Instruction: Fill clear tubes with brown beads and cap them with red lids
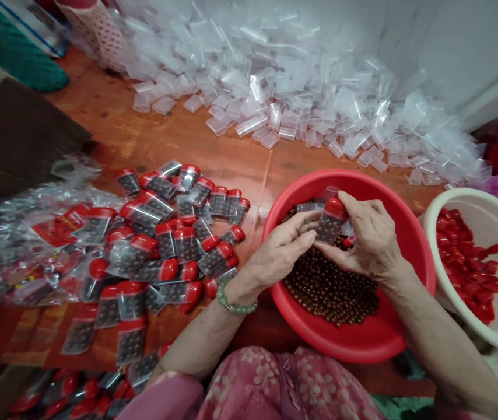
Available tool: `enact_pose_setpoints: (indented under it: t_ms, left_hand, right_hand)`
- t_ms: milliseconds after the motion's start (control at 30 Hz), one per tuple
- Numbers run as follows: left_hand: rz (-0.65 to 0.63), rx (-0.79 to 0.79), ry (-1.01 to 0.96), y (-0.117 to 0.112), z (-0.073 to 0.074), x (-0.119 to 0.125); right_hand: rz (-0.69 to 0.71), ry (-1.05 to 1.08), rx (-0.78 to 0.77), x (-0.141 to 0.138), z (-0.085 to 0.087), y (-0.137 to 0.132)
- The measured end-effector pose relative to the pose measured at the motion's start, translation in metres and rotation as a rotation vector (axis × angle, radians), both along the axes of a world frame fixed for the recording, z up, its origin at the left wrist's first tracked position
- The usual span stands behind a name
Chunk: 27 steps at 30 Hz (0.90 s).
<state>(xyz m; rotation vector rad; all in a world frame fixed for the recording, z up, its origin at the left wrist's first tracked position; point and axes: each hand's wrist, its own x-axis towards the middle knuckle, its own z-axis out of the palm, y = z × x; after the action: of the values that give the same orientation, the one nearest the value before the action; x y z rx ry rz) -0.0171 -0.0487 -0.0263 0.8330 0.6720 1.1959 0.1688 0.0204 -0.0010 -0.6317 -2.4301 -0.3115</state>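
Note:
Over a red basin [351, 353] of brown balls [334, 297], I hold a small flat clear container [330, 226] filled with dark balls and topped with a red cap. My right hand [369, 236] grips it at the cap end, and a bit of red shows below those fingers. My left hand [281, 251], with a green bead bracelet [237, 302] at the wrist, closes on its lower left side. Just behind the container, a clear plastic piece [311, 206] shows by the left fingertips; I cannot tell whether it is held.
Filled, red-capped containers [185, 242] lie piled to the left, beside a clear bag with red print [63, 224]. More sit below the board's front edge [74, 388]. Empty clear sleeves [275, 87] heap along the back. A white basin [432, 201] with red caps [463, 262] stands right.

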Motion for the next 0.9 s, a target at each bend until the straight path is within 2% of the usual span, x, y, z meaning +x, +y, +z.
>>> enact_pose_setpoints:
  t_ms: [333,467,600,700,800,900]
  left_hand:
    - [-0.013,-0.040,0.030,0.001,0.004,0.002]
    - [0.097,0.015,0.015,-0.002,0.009,0.001]
    - [0.159,0.113,0.084,-0.008,0.020,-0.003]
    - [0.190,0.121,0.109,-0.008,0.024,-0.005]
    - [0.134,0.082,0.129,-0.005,0.020,-0.002]
    - [0.110,0.078,0.150,-0.004,0.016,0.002]
  right_hand:
    - [0.095,0.007,-0.147,0.001,-0.001,-0.003]
    - [0.128,0.142,-0.279,0.008,0.004,-0.001]
    - [0.070,0.328,-0.377,0.022,0.003,0.003]
    - [0.020,0.404,-0.412,0.032,-0.002,0.006]
    - [0.018,0.436,-0.419,0.035,-0.004,0.006]
    - [0.075,0.469,-0.448,0.031,0.000,-0.001]
